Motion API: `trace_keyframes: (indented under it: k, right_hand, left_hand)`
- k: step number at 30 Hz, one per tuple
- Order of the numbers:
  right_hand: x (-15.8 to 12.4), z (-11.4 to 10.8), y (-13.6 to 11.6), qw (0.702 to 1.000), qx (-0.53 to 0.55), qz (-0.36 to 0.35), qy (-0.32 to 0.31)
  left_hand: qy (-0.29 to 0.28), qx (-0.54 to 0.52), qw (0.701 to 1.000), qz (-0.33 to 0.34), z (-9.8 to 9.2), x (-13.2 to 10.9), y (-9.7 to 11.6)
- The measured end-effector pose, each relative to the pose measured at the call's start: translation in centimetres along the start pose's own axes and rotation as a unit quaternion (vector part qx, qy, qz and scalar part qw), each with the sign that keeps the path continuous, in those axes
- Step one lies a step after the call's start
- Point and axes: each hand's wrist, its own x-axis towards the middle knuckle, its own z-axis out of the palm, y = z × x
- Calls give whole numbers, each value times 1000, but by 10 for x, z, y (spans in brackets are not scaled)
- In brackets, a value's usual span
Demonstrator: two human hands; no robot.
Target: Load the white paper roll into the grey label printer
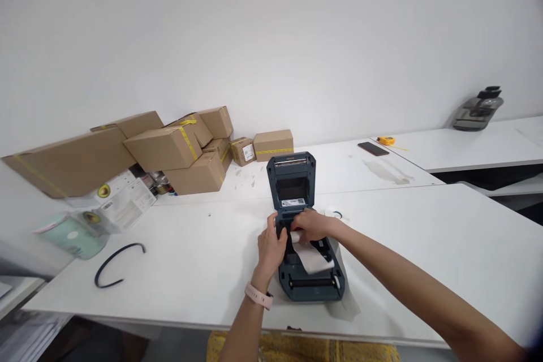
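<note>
A dark blue label printer [311, 292] stands on the white table with its lid [292, 181] raised. Inside its open body is a roll of white label paper [296, 236], and a loose strip of it trails over the front. My right hand [311, 225] reaches into the body from the right, fingers curled on the roll; their tips are partly hidden. My left hand [271, 246] grips the printer's left side near the hinge, thumb on the inner edge and fingers along the outside. A pink watch strap circles my left wrist.
Stacked cardboard boxes [193, 172] fill the back left. Nearer lie a green cylindrical pack [74, 236] and a dark curved strip [111, 260]. A phone [373, 149], a yellow tape measure [386, 140] and a grey jug [477, 110] sit at the back right.
</note>
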Motion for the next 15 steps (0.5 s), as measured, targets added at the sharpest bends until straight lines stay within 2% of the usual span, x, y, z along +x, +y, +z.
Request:
trace_keyframes:
  k: [6, 15]
  right_hand:
    - [8, 10, -1, 996, -66, 42, -38]
    - [12, 12, -8, 992, -98, 78, -34]
  left_hand:
    - [12, 20, 1000, -17, 3, 0, 1]
    - [17, 19, 999, -21, 8, 2, -2]
